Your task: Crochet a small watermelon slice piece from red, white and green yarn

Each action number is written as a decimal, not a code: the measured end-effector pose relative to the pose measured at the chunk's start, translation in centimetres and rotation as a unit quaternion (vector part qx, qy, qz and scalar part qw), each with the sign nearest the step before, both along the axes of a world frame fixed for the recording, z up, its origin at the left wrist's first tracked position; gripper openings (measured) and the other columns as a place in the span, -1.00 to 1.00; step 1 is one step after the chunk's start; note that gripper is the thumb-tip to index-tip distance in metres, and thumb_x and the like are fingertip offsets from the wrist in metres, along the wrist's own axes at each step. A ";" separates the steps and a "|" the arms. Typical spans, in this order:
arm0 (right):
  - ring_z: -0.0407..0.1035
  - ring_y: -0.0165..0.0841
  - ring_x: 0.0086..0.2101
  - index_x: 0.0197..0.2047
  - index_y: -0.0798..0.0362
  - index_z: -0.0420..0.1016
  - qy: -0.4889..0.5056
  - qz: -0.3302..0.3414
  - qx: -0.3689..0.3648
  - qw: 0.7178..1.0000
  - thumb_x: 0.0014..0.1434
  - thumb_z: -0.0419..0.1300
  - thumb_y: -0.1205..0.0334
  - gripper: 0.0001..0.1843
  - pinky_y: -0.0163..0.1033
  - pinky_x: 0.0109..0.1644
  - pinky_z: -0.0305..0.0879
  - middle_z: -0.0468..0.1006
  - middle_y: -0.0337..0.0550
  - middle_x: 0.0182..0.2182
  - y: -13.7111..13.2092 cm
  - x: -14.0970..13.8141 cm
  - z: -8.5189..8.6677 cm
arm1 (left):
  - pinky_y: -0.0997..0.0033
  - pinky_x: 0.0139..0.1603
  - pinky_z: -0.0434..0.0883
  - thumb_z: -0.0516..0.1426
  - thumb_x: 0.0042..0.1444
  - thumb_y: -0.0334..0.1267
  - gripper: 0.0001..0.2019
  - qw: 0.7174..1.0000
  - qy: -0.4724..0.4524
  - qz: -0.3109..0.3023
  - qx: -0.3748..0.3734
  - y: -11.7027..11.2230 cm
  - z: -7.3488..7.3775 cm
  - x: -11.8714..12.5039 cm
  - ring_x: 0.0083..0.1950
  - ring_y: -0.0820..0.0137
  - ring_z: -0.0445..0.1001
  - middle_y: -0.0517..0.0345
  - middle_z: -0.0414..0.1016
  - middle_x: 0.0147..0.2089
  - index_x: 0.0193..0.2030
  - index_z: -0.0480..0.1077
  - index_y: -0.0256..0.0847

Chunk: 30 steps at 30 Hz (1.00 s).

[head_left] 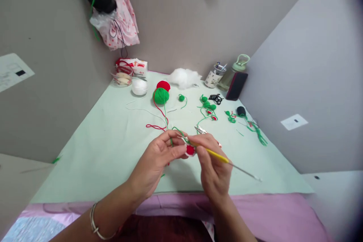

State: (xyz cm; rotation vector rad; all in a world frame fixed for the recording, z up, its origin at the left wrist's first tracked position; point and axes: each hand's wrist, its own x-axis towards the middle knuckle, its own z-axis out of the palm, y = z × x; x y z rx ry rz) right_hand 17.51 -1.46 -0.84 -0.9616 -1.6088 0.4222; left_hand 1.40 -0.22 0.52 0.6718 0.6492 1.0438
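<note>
Between my two hands is a small crochet piece (190, 150), red in the middle with a white rim. My left hand (159, 159) pinches its left side between thumb and fingers. A yellow-handled crochet hook (217, 155) is gripped in my right hand (217, 170), its near metal end pointing down to the right. The hook's far tip lies close to the piece and my left fingers. Green yarn (166, 115) runs from the green yarn ball (160, 96) toward my left hand. Scissors (200, 130) lie just beyond my right hand, partly hidden by it.
Behind stand a red yarn ball (163, 86), a white yarn ball (139, 87), white stuffing (185, 78), a pen cup (214, 76), a bottle (231, 77) and a phone (237, 86). Small green crochet pieces (208, 104), a black claw clip (216, 98) and yarn scraps (259, 133) lie to the right.
</note>
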 end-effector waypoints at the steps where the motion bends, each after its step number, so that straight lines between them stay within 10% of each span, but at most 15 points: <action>1: 0.54 -0.30 -0.19 0.05 -0.18 0.66 0.042 0.005 -0.021 0.999 0.44 0.14 0.34 -0.69 -0.19 -0.13 0.49 0.66 -0.16 -0.20 -0.1 -0.1 0.0 | 0.47 -0.07 0.45 0.41 0.14 -0.28 -0.76 1.000 0.003 -0.005 0.001 -0.1 0.0 -0.1 -0.21 0.48 0.52 0.24 0.51 -0.25 -0.07 0.56 -0.17; 11: 0.49 -0.39 -0.32 -0.24 -0.08 0.74 0.271 0.126 -0.214 0.930 0.17 0.48 0.27 -0.93 -0.29 -0.26 0.47 0.62 -0.19 -0.30 0.6 0.0 -0.5 | 0.40 -0.23 0.39 0.34 0.15 -0.23 -0.54 0.990 0.112 -0.047 0.073 0.8 -0.3 -1.0 -0.35 0.46 0.43 0.23 0.48 -0.26 0.21 0.48 -0.11; 14: 0.41 -0.49 -0.43 -0.34 -0.03 0.70 0.401 0.188 -0.226 0.868 0.09 0.54 0.23 -0.88 -0.43 -0.40 0.42 0.55 -0.24 -0.42 0.5 1.7 0.8 | 0.41 -0.23 0.38 0.38 0.12 -0.21 -0.79 0.930 0.285 -0.113 0.203 2.6 0.7 -4.4 -0.33 0.43 0.42 0.23 0.47 -0.34 -0.08 0.64 -0.11; 19: 0.34 -0.64 -0.53 -0.34 -0.01 0.58 0.611 0.261 -0.108 0.740 0.07 0.51 0.48 -0.75 -0.68 -0.55 0.29 0.51 -0.30 -0.44 -0.6 5.7 3.2 | 0.55 -0.21 0.35 0.30 0.25 -0.17 -0.84 0.813 0.497 0.059 0.298 6.7 1.6 -13.5 -0.25 0.51 0.45 0.37 0.56 -0.31 -0.32 0.61 -0.15; 22: 0.36 -0.60 -0.50 -0.31 -0.03 0.61 0.590 0.185 -0.111 0.778 0.03 0.53 0.48 -0.73 -0.64 -0.52 0.35 0.51 -0.29 -0.44 -0.6 6.2 3.3 | 0.62 -0.36 0.21 0.27 0.25 -0.28 -0.89 0.777 0.507 0.228 0.297 7.7 1.5 -16.9 -0.04 0.47 0.50 0.50 0.49 -0.34 -0.32 0.59 -0.15; 25: 0.38 -0.50 -0.45 -0.35 -0.03 0.68 0.469 0.079 -0.179 0.861 -0.01 0.59 0.27 -0.80 -0.48 -0.44 0.44 0.53 -0.23 -0.43 0.0 4.7 2.3 | 0.62 -0.25 0.27 0.31 0.14 -0.41 -0.94 0.746 0.538 0.238 0.313 6.3 1.6 -16.0 0.38 0.16 0.31 0.54 0.49 -0.10 -0.30 0.60 -0.17; 28: 0.42 -0.44 -0.36 -0.39 -0.04 0.71 0.394 0.023 -0.202 0.896 -0.02 0.58 0.18 -0.84 -0.42 -0.39 0.40 0.58 -0.18 -0.39 0.5 2.2 1.4 | 0.50 -0.14 0.45 0.26 0.27 -0.37 -0.90 0.823 0.399 0.286 0.286 3.2 1.8 -11.6 0.41 0.09 0.31 0.46 0.45 0.22 -0.14 0.60 -0.10; 30: 0.42 -0.43 -0.35 -0.39 -0.05 0.73 0.383 0.016 -0.199 0.902 -0.01 0.58 0.17 -0.85 -0.40 -0.38 0.40 0.60 -0.18 -0.39 0.5 0.5 1.2 | 0.39 -0.20 0.58 0.21 0.36 -0.11 -0.83 0.915 0.246 0.164 0.275 1.3 1.9 -8.2 0.25 0.04 0.49 0.17 0.51 0.26 -0.05 0.61 -0.06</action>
